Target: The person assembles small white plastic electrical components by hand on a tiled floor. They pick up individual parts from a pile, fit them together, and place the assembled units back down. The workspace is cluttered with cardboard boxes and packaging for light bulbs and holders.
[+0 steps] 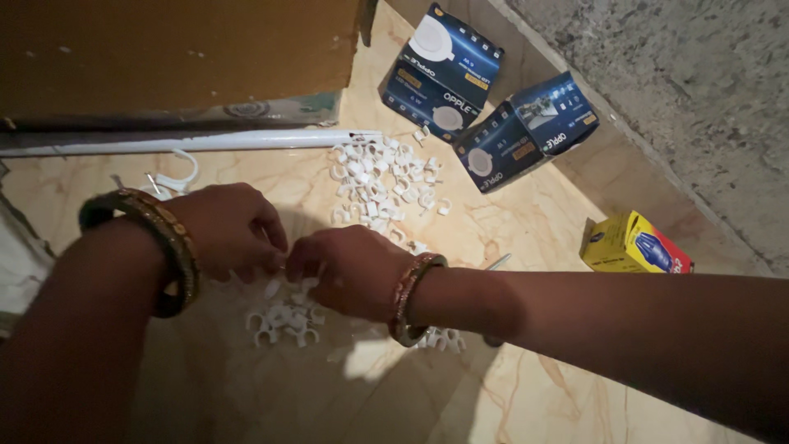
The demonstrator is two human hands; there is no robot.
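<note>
L hand (234,230), R hand (349,267) curled, fingertips meeting.

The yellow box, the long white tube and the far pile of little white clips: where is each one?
yellow box (629,243), head view, on its top face.
long white tube (205,141), head view, at mid-length.
far pile of white clips (382,177), head view, at the heap's centre.

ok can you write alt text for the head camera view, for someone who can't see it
Seen from above, a person's left hand and right hand, both wearing bangles, meet fingertip to fingertip over a small heap of white plastic clips on a marble floor. A larger pile of clips, a white pipe, two blue boxes and a yellow box lie beyond.
</note>
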